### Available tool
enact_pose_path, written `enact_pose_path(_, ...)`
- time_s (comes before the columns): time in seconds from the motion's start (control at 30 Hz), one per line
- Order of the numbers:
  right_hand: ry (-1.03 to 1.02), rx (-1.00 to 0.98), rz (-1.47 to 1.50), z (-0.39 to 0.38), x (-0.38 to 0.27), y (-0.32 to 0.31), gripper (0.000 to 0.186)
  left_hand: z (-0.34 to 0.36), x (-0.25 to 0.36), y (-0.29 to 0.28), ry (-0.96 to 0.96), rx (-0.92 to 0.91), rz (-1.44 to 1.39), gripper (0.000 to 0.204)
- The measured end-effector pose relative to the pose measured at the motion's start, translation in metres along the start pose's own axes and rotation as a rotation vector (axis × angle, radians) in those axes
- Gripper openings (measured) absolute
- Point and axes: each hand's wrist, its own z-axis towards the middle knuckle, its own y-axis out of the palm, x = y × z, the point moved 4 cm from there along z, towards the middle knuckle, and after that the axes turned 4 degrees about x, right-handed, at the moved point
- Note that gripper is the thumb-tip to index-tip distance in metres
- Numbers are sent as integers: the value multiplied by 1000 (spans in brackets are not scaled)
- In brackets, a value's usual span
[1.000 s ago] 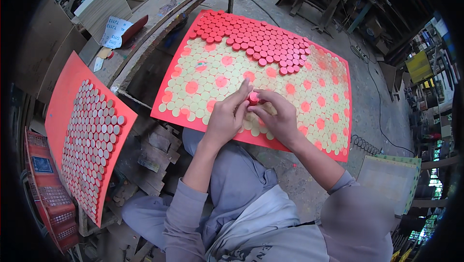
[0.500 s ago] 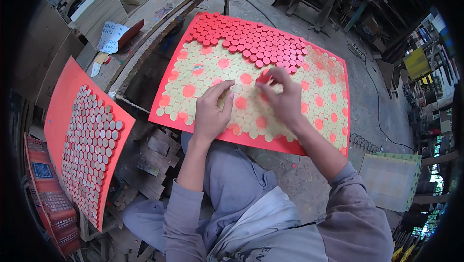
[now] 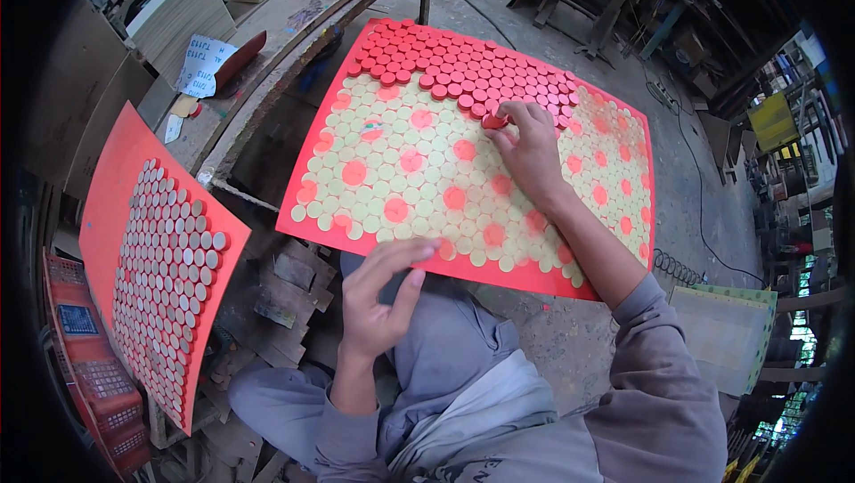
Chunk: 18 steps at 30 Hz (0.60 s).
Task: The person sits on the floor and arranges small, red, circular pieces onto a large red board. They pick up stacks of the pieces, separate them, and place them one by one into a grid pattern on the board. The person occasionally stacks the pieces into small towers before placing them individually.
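Observation:
My right hand (image 3: 534, 154) pinches a red disc (image 3: 492, 121) at the lower edge of a packed group of red discs (image 3: 454, 60) covering the back of a red board (image 3: 303, 216). The rest of that board shows flat pale-yellow circles (image 3: 356, 194) with scattered red spots. My left hand (image 3: 383, 296), fingers loosely curved and apart, is empty just off the board's front edge, above my leg. At the left, a second red sheet (image 3: 107, 189) carries many discs with light tops and red sides (image 3: 165, 283).
A worn bench (image 3: 285, 16) bears board stacks (image 3: 174, 29) and paper scraps (image 3: 200, 64). A red crate (image 3: 93, 358) is at lower left, wood scraps (image 3: 294, 292) on the floor. At right are a cable (image 3: 704, 225), a pale framed panel (image 3: 721, 332) and wooden stands (image 3: 583, 11).
My right hand has moved up the board with the disc to the edge of the packed red group. My left hand has drawn back downward from beside it to off the front edge.

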Motion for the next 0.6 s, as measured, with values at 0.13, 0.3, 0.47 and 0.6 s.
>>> enact_pose_path(0.13, 1, -11, 71, 8, -3, -6, 36, -19, 2, -4, -38, 32, -68, 17)
enact_pose_path(0.3, 195, 71, 308, 9, 5, -48, 36, -22, 0, -3, -33, 53, -80, 17)
enact_pose_path(0.47, 245, -32, 149, -7, 26, -56, 39, -24, -1, 2, -39, 25, -95, 15)
enact_pose_path(0.6, 329, -32, 105, -15, 12, -46, 43, -26, 2, 6, -28, -3, -92, 14)
